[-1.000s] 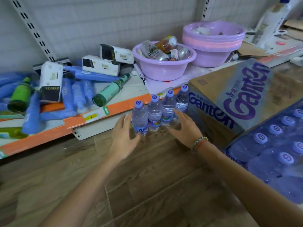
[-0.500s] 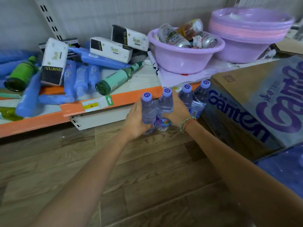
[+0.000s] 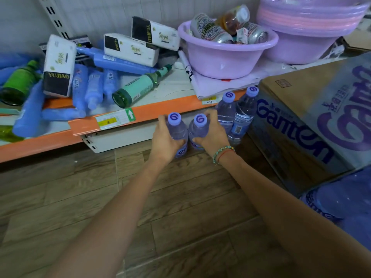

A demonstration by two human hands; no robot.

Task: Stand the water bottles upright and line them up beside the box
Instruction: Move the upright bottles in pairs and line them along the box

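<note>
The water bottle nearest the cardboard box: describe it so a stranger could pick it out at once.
Start at the big brown Ganten cardboard box on the floor at right. Four purple-capped water bottles stand beside its left face, under the orange shelf edge. Yours is the rightmost bottle, right against the box, untouched by either hand.

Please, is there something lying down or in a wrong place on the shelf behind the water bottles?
Yes. Two green glass bottles lie on their sides on the shelf: one in the middle, another at the far left. Blue tubes and tissue packs are heaped untidily between them.
</note>
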